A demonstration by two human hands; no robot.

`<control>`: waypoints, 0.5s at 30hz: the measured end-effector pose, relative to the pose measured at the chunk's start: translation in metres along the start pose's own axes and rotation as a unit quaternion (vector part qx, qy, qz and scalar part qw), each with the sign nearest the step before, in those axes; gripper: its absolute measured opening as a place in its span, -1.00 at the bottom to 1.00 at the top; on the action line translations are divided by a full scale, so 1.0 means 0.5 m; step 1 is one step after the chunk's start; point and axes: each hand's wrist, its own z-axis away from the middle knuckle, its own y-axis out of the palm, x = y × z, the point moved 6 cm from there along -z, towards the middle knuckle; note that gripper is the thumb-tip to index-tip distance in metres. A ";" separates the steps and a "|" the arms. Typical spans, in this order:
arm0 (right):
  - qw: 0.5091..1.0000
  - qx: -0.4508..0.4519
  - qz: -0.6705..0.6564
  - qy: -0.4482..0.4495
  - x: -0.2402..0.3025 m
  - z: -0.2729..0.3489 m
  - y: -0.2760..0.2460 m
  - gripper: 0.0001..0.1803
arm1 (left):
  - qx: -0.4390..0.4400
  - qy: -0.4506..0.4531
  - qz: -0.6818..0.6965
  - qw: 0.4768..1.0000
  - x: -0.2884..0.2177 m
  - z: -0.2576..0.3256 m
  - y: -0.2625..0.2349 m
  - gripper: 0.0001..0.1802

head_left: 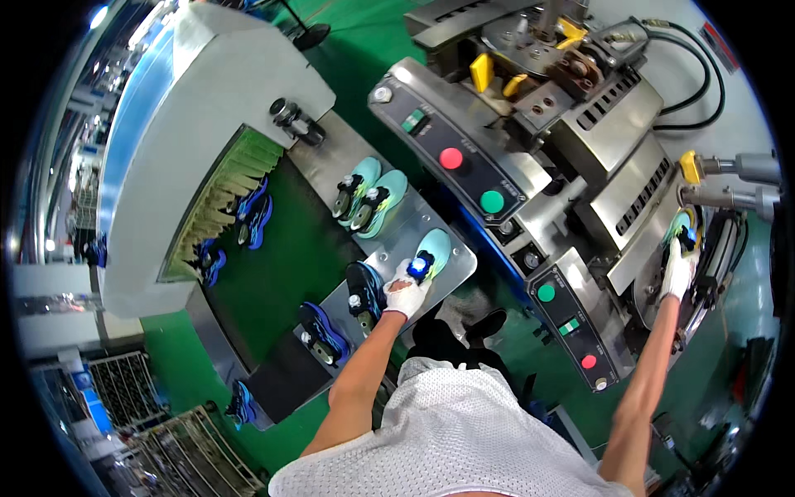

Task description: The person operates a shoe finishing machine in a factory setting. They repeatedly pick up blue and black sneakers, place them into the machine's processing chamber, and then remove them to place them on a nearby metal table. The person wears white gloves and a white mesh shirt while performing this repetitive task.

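Observation:
My left hand [404, 291], in a white glove, is closed on the heel end of a mint-green shoe [436, 247] at the corner of a metal shelf. Just left of it lies a black and blue shoe [363, 290]. Far to the right, my gloved right hand [678, 272] grips a second mint-green shoe [681, 224] at the machine's right side; its fingers are partly hidden. Two more mint-green shoes [383, 201] sit side by side farther back on the shelf. Nearer lies a blue and black shoe [324, 333].
A steel machine [600, 137] with red and green buttons fills the right. On the left, blue shoes [253, 217] lie on a dark green belt [273, 273] before a bristle-curtained housing [219, 74]. A dark bottle [296, 122] stands at the shelf's far end. Wire racks [186, 451] are lower left.

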 end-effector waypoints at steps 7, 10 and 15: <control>0.946 0.211 0.157 -0.189 0.306 0.652 0.276 -0.14 | 0.073 0.065 0.080 0.992 0.021 -0.028 0.008 -0.08; 0.814 0.182 0.504 -0.224 0.177 0.699 0.378 0.10 | 0.119 0.112 0.075 0.984 0.003 -0.070 -0.129 0.12; 0.924 0.238 0.247 -0.168 0.310 0.761 0.433 0.17 | -0.136 0.170 0.194 0.957 0.082 -0.227 -0.351 -0.13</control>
